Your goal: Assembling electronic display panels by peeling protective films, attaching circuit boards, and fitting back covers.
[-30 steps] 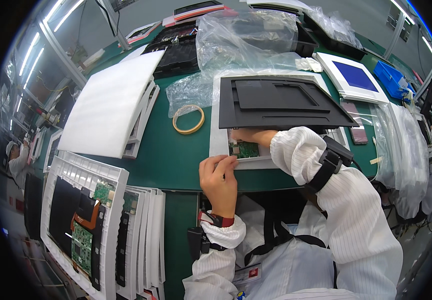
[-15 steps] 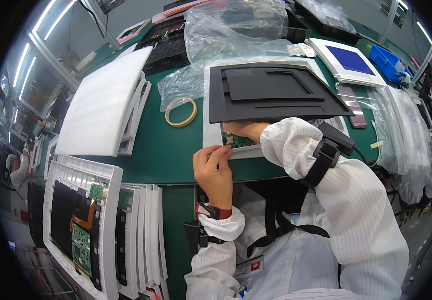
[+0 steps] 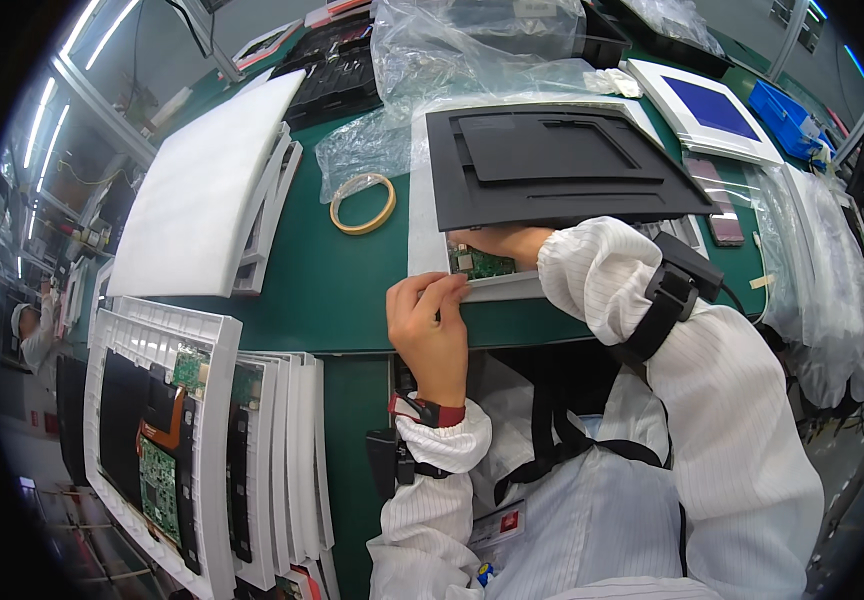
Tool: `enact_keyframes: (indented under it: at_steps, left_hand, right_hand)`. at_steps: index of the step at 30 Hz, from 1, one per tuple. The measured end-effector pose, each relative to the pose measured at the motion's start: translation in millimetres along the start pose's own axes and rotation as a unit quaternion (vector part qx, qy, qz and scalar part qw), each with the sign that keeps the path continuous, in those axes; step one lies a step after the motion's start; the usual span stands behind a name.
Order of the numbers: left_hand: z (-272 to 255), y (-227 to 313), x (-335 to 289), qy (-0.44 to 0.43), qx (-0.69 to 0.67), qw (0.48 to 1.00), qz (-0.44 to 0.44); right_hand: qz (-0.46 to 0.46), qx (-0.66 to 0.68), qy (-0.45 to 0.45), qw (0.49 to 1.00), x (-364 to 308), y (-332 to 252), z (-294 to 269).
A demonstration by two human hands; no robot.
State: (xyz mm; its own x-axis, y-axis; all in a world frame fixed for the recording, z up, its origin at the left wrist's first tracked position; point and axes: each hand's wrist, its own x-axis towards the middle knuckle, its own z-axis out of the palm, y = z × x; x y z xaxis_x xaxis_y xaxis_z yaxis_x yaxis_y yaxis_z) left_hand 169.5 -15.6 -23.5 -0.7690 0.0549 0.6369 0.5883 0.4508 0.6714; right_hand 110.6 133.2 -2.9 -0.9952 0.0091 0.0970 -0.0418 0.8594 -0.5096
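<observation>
A white frame lies on the bench before me, with a green circuit board showing at its near left corner. Above it, raised and tilted, is a black plastic panel with raised ribs and a slot. My left hand pinches the near left edge of the frame, its fingers curled. My right hand reaches under the panel near the board; its fingers are hidden there, so whether they hold anything does not show.
A roll of tape and clear plastic film lie left of the frame. White foam covers stacked frames. More frames with boards stand upright at near left. A white unit with a blue screen and a blue bin sit far right.
The view has shifted slightly. The black panel and my right forearm appear a little farther up and right; my left hand keeps its place at the frame's edge.
</observation>
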Motion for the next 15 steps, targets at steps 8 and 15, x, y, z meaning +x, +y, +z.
enact_keyframes:
  at_steps: [8, 15]
  left_hand:
    - [-4.0, -1.9, -1.6, 0.002, 0.014, 1.0, 0.003]
    - [-6.4, -2.3, -2.9, 0.002, 0.009, 1.0, -0.013]
  right_hand:
    - [-0.004, -0.045, -0.031, 0.998, -4.8, -13.0, -11.8]
    - [-0.004, -0.081, -0.061, 0.995, -3.1, -15.8, -20.9]
